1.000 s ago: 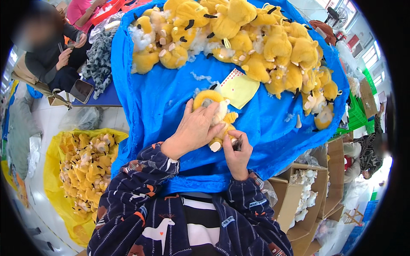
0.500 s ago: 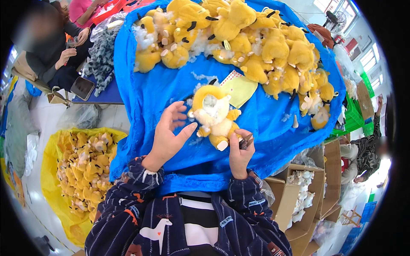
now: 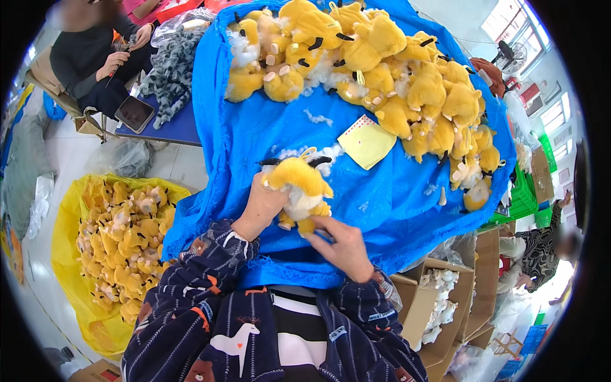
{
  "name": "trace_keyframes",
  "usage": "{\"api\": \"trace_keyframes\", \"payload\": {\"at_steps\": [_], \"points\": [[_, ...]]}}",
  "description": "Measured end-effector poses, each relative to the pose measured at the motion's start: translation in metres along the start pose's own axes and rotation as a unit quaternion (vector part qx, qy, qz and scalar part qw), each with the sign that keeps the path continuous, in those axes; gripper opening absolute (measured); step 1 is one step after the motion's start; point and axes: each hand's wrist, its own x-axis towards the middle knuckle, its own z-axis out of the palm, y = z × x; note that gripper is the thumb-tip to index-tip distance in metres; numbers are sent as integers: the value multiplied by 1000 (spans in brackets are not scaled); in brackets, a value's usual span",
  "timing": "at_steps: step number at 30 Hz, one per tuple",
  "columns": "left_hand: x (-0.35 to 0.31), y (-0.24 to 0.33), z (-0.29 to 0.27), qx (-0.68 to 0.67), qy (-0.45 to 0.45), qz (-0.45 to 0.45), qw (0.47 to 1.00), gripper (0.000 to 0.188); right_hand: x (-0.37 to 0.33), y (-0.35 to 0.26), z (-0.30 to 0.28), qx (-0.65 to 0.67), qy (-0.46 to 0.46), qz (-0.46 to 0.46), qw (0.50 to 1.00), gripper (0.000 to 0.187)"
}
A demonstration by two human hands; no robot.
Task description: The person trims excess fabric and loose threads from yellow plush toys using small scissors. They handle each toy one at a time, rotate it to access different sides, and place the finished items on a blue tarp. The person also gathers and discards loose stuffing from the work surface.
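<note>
A yellow plush toy point(image 3: 296, 178) with dark horns, a white front and some loose white stuffing behind it is held above the blue cloth point(image 3: 254, 137). My left hand point(image 3: 262, 207) is wrapped round the side of its head, and the fingertips are hidden behind it. Down at the toy's foot, the thumb and index finger of my right hand point(image 3: 344, 247) close on its lower edge. The inside of my right palm is hidden, so whether anything else lies in it cannot be seen. A yellow paper sheet point(image 3: 367, 142) lies just beyond the toy.
Many similar yellow toys point(image 3: 426, 89) are heaped at the back and right. More fill a yellow bag point(image 3: 67, 254) at the left. Cardboard boxes point(image 3: 455, 318) with white pieces stand at the lower right. Another person point(image 3: 89, 54) sits at the back left beside a phone point(image 3: 135, 113).
My left hand has gone from open beside the toy to gripping its head. The toy has tipped and moved left. The dark tool seen in my right hand is out of sight.
</note>
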Motion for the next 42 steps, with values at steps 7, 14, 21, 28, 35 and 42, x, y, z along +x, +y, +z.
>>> {"api": "trace_keyframes", "payload": {"at_steps": [7, 14, 21, 28, 35, 42], "points": [[-9, 15, 2, 179, -54, 0, 982, 30, 40, 1, -24, 237, 104, 186, 948, 29], [-16, 10, 1, 260, -74, 150, 951, 43, 39, 14, -17, 456, 61, 231, 857, 19], [-15, 12, 8, 380, -113, 267, 878, 33, 50, 5, -23, 226, -101, 131, 960, 22], [-12, 10, 2, 280, -84, 114, 949, 42, 75, 17, -29, 213, 48, 185, 958, 16], [-7, 8, -9, 212, -154, 2, 965, 52, 116, 60, -17, -123, 31, 51, 991, 21], [-3, 0, -21, 108, -211, -56, 970, 62, 148, 47, -25, -49, -21, 114, 992, 17]]}}
